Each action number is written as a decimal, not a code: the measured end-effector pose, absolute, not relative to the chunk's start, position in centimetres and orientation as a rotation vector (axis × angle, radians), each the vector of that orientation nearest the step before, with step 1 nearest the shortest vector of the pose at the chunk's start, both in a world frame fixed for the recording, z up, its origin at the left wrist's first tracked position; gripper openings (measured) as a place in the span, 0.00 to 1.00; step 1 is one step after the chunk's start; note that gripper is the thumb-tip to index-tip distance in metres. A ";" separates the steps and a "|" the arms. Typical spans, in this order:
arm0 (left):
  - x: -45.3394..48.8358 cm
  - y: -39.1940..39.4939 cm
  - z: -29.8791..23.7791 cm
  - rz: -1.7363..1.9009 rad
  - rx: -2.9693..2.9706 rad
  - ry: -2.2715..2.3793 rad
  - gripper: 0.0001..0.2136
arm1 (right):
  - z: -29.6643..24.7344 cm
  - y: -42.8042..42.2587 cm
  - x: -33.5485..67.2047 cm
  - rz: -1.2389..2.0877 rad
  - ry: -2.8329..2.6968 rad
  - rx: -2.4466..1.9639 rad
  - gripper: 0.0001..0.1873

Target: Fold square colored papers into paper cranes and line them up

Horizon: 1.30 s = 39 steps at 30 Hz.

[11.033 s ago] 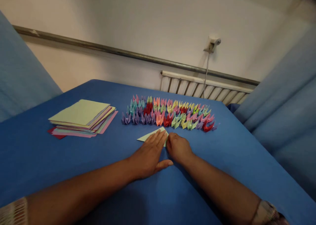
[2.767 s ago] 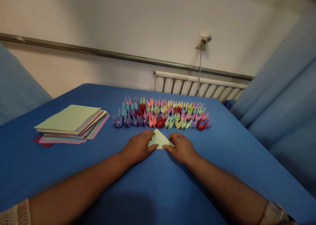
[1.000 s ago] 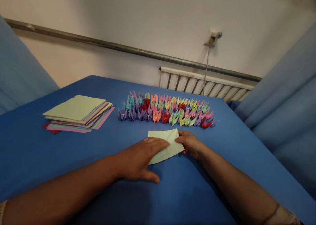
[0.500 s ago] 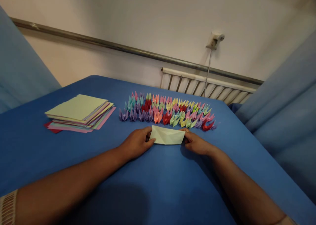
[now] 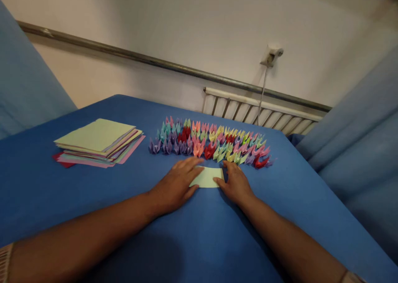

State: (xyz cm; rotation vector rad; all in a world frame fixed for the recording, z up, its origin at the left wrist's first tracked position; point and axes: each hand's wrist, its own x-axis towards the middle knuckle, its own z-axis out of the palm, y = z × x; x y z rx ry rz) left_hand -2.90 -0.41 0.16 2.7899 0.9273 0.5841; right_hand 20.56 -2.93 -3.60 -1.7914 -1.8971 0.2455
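Observation:
A pale green folded paper lies flat on the blue-covered table, its long side running left to right. My left hand is over its left end with fingers stretched out and spread, covering that edge. At the right end is my right hand, thumb on the paper and fingers apart at its far corner. Just beyond the paper stand rows of small folded paper cranes in purple, red, pink, yellow, green and blue.
To the left sits a stack of square coloured paper, pale yellow-green on top. Behind the blue table are a radiator, a metal rail and a wall socket with a cord. Blue curtains hang at both sides.
The paper, held at both ends and tilted up with creases showing, now lies flat and slightly nearer me. Both hands have loosened their grip and spread over its ends.

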 end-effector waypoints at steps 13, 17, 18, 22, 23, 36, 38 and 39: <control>-2.4 1.5 -1.6 0.582 2.543 0.983 0.10 | -3.9 -1.7 20.3 0.592 -1.669 -1.772 0.28; -2.4 1.9 -1.9 0.777 2.258 1.126 0.32 | -4.8 -1.8 20.1 0.855 -1.476 -1.376 0.24; -2.3 2.0 -1.8 0.830 2.123 1.148 0.36 | -4.8 -2.0 20.1 0.918 -1.430 -1.274 0.20; -1.9 2.1 -1.2 0.947 1.521 1.024 0.40 | -4.1 -2.6 20.4 0.914 -1.395 -1.172 0.12; -1.8 2.0 -1.1 0.931 1.415 0.977 0.39 | -3.9 -2.8 20.5 0.877 -1.405 -1.173 0.11; -2.2 1.3 0.7 1.084 1.487 1.198 0.15 | -3.3 -2.9 20.7 0.842 -1.139 -1.153 0.11; -2.3 0.9 1.2 0.896 1.472 1.160 0.19 | -3.0 -2.8 20.6 0.875 -0.982 -1.105 0.14; -2.3 0.7 1.3 0.757 1.441 1.103 0.22 | -2.9 -2.7 20.6 0.888 -0.936 -1.083 0.14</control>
